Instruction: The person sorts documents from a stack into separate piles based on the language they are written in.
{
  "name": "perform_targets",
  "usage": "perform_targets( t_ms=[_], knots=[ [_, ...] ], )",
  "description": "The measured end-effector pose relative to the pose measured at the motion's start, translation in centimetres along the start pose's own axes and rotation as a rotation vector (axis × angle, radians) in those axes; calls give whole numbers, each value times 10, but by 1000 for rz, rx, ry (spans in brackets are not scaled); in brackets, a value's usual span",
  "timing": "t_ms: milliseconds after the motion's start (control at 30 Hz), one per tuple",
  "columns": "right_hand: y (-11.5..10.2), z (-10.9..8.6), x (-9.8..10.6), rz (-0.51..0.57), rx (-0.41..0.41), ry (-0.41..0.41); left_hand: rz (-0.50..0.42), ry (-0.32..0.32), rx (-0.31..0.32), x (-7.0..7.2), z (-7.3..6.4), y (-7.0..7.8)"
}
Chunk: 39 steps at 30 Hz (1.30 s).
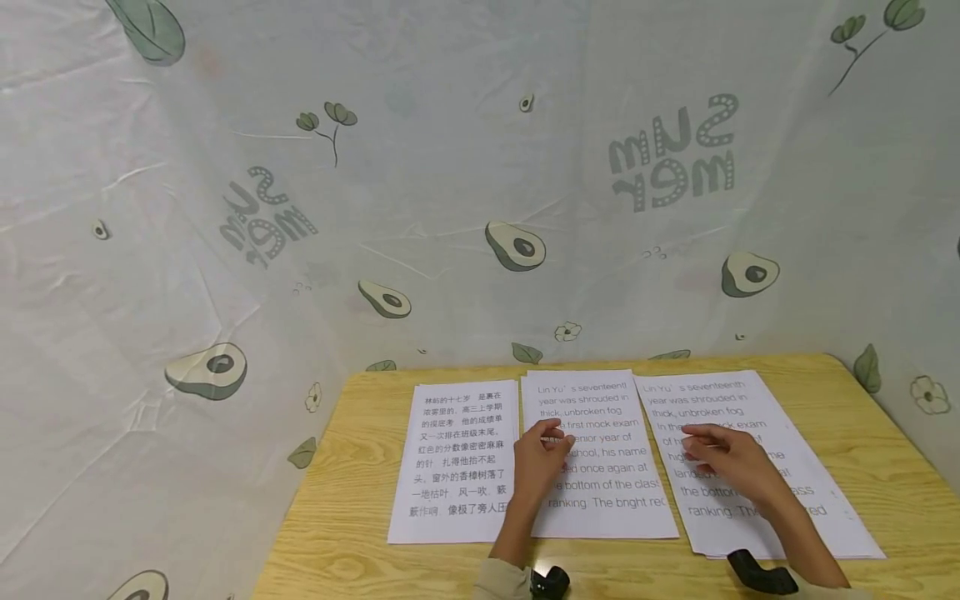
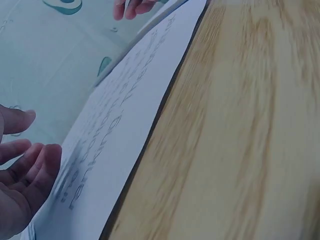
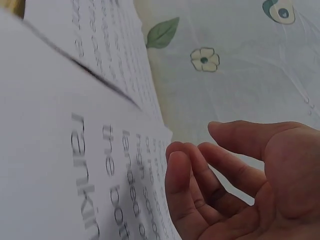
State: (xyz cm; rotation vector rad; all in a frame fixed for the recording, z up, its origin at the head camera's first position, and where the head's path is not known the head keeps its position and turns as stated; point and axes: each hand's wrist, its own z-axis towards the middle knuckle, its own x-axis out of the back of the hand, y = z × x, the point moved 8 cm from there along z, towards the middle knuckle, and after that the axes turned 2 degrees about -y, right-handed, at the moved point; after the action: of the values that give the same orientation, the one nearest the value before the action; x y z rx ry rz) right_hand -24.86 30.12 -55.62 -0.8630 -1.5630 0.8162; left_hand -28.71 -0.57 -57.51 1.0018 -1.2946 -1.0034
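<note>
Three piles of white printed paper lie side by side. The left sheet (image 1: 453, 462) carries Chinese text; the middle sheet (image 1: 600, 462) and right sheet (image 1: 780, 483) carry large English text. My left hand (image 1: 538, 465) is over the left part of the middle sheet, its fingers loosely bent with nothing in them. Over the right sheet is my right hand (image 1: 738, 468), also loosely bent and holding nothing. In the right wrist view the thumb and fingers of the right hand (image 3: 235, 180) stand apart. The left wrist view shows a gap between the left hand's (image 2: 25, 175) thumb and fingers.
The papers lie on a wood-grain table (image 1: 337, 483). Behind it and to the left hangs a pale curtain (image 1: 450, 183) printed with avocados, leaves and flowers. A black strap piece (image 1: 551, 582) sits at the left wrist, another black piece (image 1: 761, 573) at the right.
</note>
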Motion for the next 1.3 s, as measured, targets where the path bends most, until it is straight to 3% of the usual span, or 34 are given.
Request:
perform_targets(
  t_ms=[333, 600, 1000, 1300],
  knots=[
    [-10, 9, -24, 4, -31, -2, 96, -3, -10, 40, 3, -8],
    [-9, 10, -33, -31, -41, 0, 212, 20, -12, 60, 6, -11],
    [-9, 14, -39, -118, -13, -13, 279, 31, 4, 63, 10, -26],
    [-13, 15, -45, -244, 51, 55, 333, 17, -12, 60, 12, -26]
  ],
)
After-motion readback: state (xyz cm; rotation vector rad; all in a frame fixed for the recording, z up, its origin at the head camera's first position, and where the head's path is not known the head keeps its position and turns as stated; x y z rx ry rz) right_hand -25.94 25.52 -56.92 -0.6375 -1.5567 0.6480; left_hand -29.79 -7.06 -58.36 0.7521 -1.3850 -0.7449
